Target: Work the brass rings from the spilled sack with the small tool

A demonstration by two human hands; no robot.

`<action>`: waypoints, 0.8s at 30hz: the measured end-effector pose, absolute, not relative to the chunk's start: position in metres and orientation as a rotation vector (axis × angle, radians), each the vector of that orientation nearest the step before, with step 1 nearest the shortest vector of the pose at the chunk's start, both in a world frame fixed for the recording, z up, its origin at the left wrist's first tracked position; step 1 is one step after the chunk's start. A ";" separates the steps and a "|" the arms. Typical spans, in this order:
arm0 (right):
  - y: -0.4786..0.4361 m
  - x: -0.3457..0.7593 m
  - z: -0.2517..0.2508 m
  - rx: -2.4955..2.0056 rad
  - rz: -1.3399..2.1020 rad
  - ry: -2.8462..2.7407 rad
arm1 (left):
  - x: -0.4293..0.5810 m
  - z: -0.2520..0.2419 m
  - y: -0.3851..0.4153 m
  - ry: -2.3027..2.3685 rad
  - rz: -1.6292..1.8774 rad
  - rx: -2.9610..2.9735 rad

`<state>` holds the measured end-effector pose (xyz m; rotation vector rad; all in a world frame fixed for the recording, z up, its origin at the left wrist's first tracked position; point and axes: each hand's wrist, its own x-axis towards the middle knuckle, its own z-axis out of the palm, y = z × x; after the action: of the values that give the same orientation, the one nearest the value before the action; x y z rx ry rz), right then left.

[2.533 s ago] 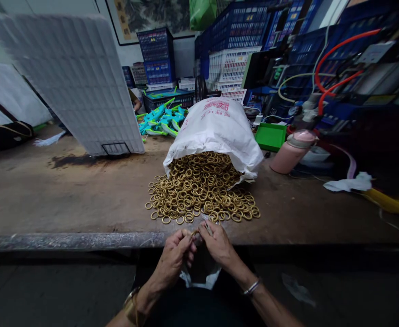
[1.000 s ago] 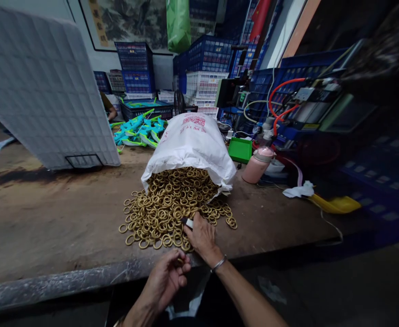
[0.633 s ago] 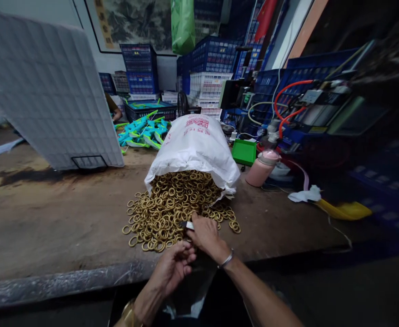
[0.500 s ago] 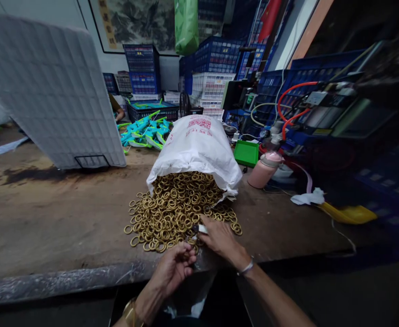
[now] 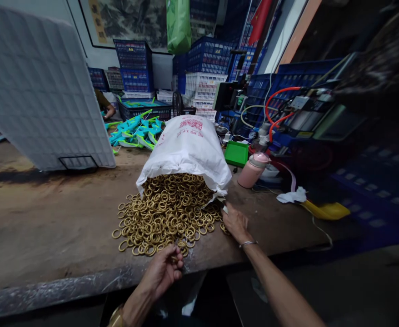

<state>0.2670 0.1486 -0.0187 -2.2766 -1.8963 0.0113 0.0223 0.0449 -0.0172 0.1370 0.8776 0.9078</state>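
Note:
A white woven sack (image 5: pixel 187 147) lies on its side on the worn wooden table (image 5: pixel 49 227). A heap of brass rings (image 5: pixel 165 211) spills out of its mouth toward me. My left hand (image 5: pixel 163 271) is at the table's front edge, fingers curled round a brass ring at the near rim of the heap. My right hand (image 5: pixel 234 222) rests on the rings at the heap's right side, just below the sack's corner. Its fingers are bent and a small white thing shows at their tips; I cannot name it. A clear plastic bag (image 5: pixel 189 302) hangs below the table edge.
A large white gridded panel (image 5: pixel 46 86) leans at the back left. Teal plastic parts (image 5: pixel 134 129), a green tray (image 5: pixel 236 153), a pink bottle (image 5: pixel 251 170) and a yellow scoop (image 5: pixel 325 210) lie behind and right. Blue crates (image 5: pixel 206 54) and hoses stand behind. Another person's arm (image 5: pixel 106 109) shows far back.
My right hand has moved from the near middle of the heap out to its right side by the sack's corner. My left hand stays at the table edge.

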 end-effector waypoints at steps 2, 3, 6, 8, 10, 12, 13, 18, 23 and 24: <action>0.150 0.257 -0.022 -2.254 0.022 -1.928 | 0.022 -0.017 0.044 0.878 0.912 0.151; 0.149 0.253 -0.023 -2.238 0.023 -1.942 | 0.022 -0.018 0.044 0.875 0.915 0.163; 0.143 0.238 -0.027 -2.180 0.031 -1.981 | 0.022 -0.019 0.044 0.863 0.916 0.192; 0.138 0.228 -0.029 -2.142 0.037 -1.998 | 0.023 -0.020 0.045 0.863 0.915 0.204; 0.134 0.217 -0.030 -2.082 0.048 -2.011 | 0.023 -0.021 0.045 0.870 0.915 0.216; 0.132 0.205 -0.029 -2.058 0.062 -1.991 | 0.023 -0.022 0.045 0.867 0.917 0.227; 0.132 0.200 -0.029 -2.046 0.070 -1.984 | 0.023 -0.022 0.045 0.866 0.920 0.228; 0.132 0.178 -0.023 -2.077 0.106 -1.991 | 0.024 -0.020 0.044 0.851 0.932 0.242; 0.131 0.160 -0.017 -2.090 0.136 -2.071 | 0.025 -0.015 0.044 0.840 0.933 0.264; 0.131 0.157 -0.015 -2.083 0.143 -2.102 | 0.025 -0.014 0.044 0.843 0.934 0.269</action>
<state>0.1572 0.1310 -0.0151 -2.0833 -2.1017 0.1427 0.0252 0.0443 -0.0138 0.2692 0.8425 0.9335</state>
